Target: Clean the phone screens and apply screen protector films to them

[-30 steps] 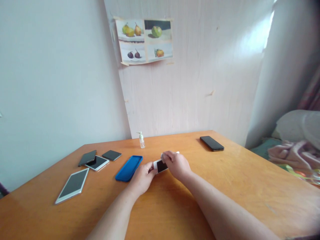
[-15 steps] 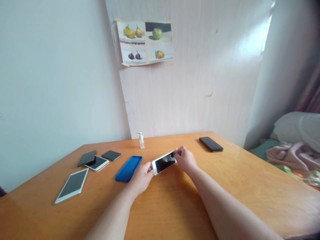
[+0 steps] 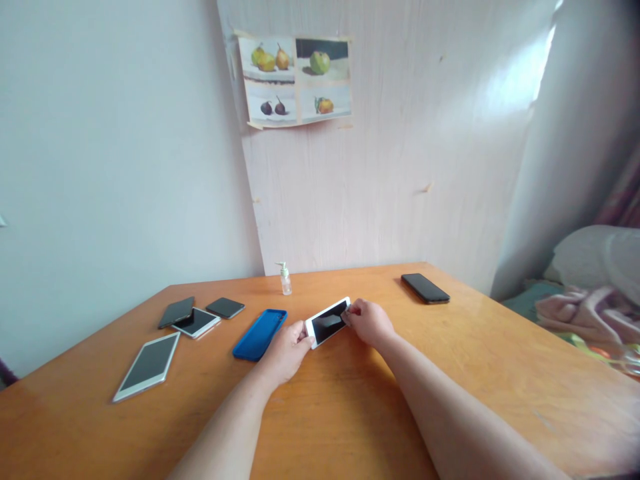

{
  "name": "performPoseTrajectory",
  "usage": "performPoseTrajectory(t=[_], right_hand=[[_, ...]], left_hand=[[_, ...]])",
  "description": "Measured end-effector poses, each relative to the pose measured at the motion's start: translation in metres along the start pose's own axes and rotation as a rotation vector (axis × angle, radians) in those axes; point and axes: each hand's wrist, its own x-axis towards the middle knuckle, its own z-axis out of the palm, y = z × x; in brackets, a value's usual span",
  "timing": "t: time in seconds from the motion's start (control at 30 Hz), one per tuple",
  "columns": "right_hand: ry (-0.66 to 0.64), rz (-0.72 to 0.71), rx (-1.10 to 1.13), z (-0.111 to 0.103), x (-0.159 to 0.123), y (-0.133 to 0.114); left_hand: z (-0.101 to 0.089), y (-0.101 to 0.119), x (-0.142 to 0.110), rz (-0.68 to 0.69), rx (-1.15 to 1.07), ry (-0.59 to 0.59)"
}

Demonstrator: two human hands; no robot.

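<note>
A white smartphone [image 3: 329,322] with a dark, glossy screen is tilted up over the table. My left hand [image 3: 286,348] is closed on its left end, thumb on the front edge. At the phone's right end, my right hand [image 3: 369,321] has its fingers pinched together against the screen. Something small and greyish seems to be between those fingertips, too hidden to name. A blue phone case [image 3: 260,335] lies open side up just left of my left hand.
On the left lie a white tablet-like phone [image 3: 147,367], another white phone [image 3: 199,321] partly under a dark one [image 3: 177,312], and a small dark phone [image 3: 225,307]. A clear pump bottle [image 3: 285,283] stands at the back; a black phone [image 3: 425,288] lies back right.
My right fingertips have moved from the phone's upper right corner down along its right end, onto the screen. The left hand keeps its hold; the view has shifted slightly.
</note>
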Motion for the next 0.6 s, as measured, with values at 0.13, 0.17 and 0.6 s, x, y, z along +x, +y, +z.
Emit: performPoseTrajectory(t=[0.13, 0.17, 0.6], right_hand=[[-0.026, 0.022, -0.014, 0.0016, 0.0024, 0.0014], [0.004, 0.009, 0.007, 0.0017, 0.0033, 0.0003], [0.051, -0.022, 0.050, 0.0015, 0.0026, -0.0025]], left_hand=[[0.0003, 0.0002, -0.0004, -0.004, -0.003, 0.002], [0.0003, 0.0005, -0.0005, -0.003, -0.005, 0.001], [-0.0002, -0.0008, -0.0002, -0.001, -0.017, -0.009]])
